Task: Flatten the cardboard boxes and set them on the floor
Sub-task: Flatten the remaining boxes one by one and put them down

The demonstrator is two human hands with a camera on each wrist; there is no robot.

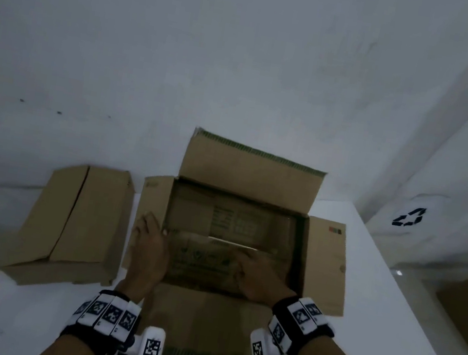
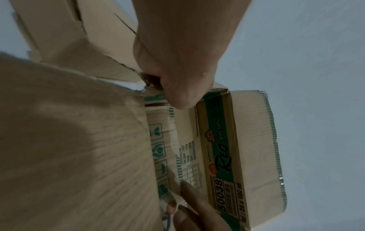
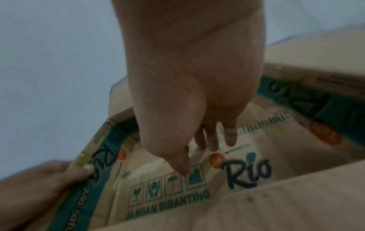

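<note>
Early in the task by my read: the open box (image 1: 235, 239) stands full shape on the white counter (image 1: 374, 307) with its top flaps spread, nothing on the floor in view. A second box (image 1: 75, 222) lies beside it on the left, flaps partly open, not clearly flattened either. Left to do: break the bottom, collapse both, set them down.

My left hand (image 1: 151, 248) grips the left wall of the open box at its rim, thumb inside. My right hand (image 1: 260, 273) is down inside, fingers (image 3: 215, 140) straight and pressing the bottom flaps near the seam, holding nothing.

The box is brown cardboard, green print, "Rio" logo and handling icons inside, edges worn.
</note>
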